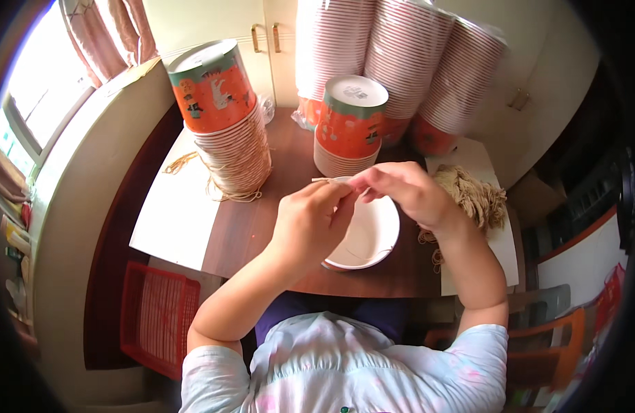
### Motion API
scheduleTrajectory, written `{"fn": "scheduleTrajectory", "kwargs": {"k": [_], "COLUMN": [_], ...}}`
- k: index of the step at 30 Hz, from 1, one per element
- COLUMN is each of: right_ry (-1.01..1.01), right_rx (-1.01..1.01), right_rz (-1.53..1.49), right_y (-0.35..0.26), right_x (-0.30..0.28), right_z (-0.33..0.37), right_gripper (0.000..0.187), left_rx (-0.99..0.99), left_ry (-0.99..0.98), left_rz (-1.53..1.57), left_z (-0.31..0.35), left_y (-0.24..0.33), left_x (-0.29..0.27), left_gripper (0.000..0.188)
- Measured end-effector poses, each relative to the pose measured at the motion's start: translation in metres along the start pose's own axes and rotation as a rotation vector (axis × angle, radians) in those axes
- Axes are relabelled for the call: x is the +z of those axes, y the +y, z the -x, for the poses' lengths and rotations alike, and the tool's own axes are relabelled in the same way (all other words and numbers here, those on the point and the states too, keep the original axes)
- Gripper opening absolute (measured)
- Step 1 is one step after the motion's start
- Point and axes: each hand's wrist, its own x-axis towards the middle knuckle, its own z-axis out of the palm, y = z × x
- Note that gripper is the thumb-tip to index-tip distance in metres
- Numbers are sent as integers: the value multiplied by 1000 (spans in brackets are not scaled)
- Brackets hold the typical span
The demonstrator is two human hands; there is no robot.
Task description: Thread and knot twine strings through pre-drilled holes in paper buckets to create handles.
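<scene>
Over a white paper tub (pixel 381 230) near the table's front edge, my left hand (pixel 300 224) and my right hand (pixel 410 193) meet at the fingertips. The left fingers are pinched on a thin tan cord (pixel 320 179), whose short end pokes out beside them. My right thumb and fingers are also pinched together; what lies between them is too small to make out. The tub stands upright with its mouth facing up, and a thin strand shows inside near its rim. My wrists hide part of the tub.
Upside-down nested orange-and-green tubs wound with cord (pixel 228 124) stand at left. A shorter tub stack (pixel 352 124) is behind my hands, with tall plastic-wrapped stacks (pixel 407 62) farther back. A bundle of tan cord (pixel 472 196) lies right. A red basket (pixel 159 316) sits below left.
</scene>
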Motion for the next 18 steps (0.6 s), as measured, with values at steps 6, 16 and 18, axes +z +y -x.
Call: {"fn": "scheduleTrajectory", "kwargs": {"k": [6,16,18], "right_ry": [-9,112,98], "right_rx": [0,-47,-33], "right_rz": [-169,-313,-274], "right_y": [18,34,34], "right_x": [17,19,18], "right_z": [-17,-13,-9], "right_gripper": [19,16,16], "left_rx": [20,-335,-469], "left_ry": [9,-72,6], "left_rz": [-166,277,600], "left_z": [10,34,34], "left_y": [-5,-21,-20], "left_x": [13,-15,-17], "left_gripper": [4,21,21]}}
